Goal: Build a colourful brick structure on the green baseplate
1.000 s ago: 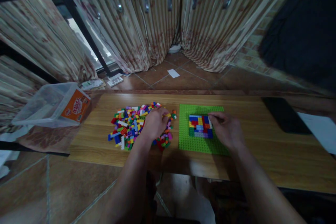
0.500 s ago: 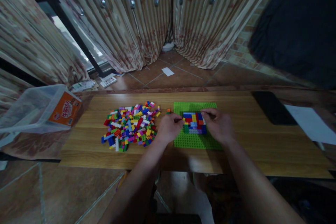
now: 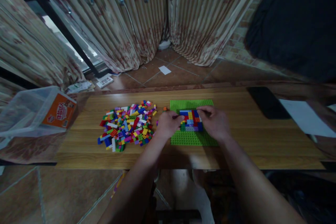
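A flat, many-coloured structure of toy bricks (image 3: 191, 120) sits on a green studded baseplate (image 3: 193, 140). At its left edge is my left hand (image 3: 168, 124), thumb and forefinger pinched together against the bricks. My right hand (image 3: 214, 121) is closed at the upper right corner of the structure, its fingertips on the edge bricks. My fingers cover parts of both sides, so any single small brick between them is hidden. Left of the baseplate lies a loose pile of toy bricks (image 3: 128, 126) in many colours.
All this is on a long wooden table (image 3: 244, 147). A dark flat tablet-like thing (image 3: 271, 102) and a white paper sheet (image 3: 308, 117) lie at the right end. Beyond the left end is a clear plastic bin (image 3: 31, 112) with an orange label. Curtains (image 3: 147, 24) hang behind.
The whole view has shifted slightly, so the table appears a little further left and higher. Both hands stay at the two sides of the brick structure, with little visible movement.
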`<action>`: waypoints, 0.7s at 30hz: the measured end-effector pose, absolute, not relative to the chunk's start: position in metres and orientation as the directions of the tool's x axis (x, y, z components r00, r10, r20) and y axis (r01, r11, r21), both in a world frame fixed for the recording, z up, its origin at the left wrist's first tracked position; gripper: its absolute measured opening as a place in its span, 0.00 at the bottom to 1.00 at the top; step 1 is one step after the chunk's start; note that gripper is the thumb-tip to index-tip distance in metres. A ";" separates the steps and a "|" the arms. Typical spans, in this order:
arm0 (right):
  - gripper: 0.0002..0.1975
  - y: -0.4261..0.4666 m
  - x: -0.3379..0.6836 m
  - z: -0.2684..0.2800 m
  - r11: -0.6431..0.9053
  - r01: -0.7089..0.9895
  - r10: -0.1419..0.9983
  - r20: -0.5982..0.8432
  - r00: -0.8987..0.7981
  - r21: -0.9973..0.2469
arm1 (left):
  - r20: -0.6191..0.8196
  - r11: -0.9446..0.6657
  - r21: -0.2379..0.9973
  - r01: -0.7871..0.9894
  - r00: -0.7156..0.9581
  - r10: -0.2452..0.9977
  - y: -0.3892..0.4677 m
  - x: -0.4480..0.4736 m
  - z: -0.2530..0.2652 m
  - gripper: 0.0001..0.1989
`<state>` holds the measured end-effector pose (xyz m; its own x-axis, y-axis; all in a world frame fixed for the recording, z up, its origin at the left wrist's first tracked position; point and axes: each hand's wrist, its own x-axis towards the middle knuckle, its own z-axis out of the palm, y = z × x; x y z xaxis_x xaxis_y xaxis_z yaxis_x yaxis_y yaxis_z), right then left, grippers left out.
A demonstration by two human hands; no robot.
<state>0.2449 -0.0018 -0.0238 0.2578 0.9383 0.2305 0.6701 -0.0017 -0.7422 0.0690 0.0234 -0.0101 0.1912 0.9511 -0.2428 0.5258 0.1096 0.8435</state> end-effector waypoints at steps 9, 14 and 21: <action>0.14 -0.001 0.244 -0.026 0.005 0.683 0.943 0.230 0.240 -0.731 | -0.265 0.161 0.875 0.457 0.174 0.948 0.023 0.072 -0.015 0.10; 0.12 -0.001 0.241 -0.027 0.017 0.680 0.944 0.236 0.231 -0.733 | -0.243 0.135 0.881 0.453 0.189 0.952 0.026 0.071 -0.021 0.11; 0.13 -0.001 0.239 -0.027 0.003 0.707 0.940 0.243 0.238 -0.707 | -0.245 0.145 0.880 0.452 0.171 0.954 0.025 0.071 -0.026 0.11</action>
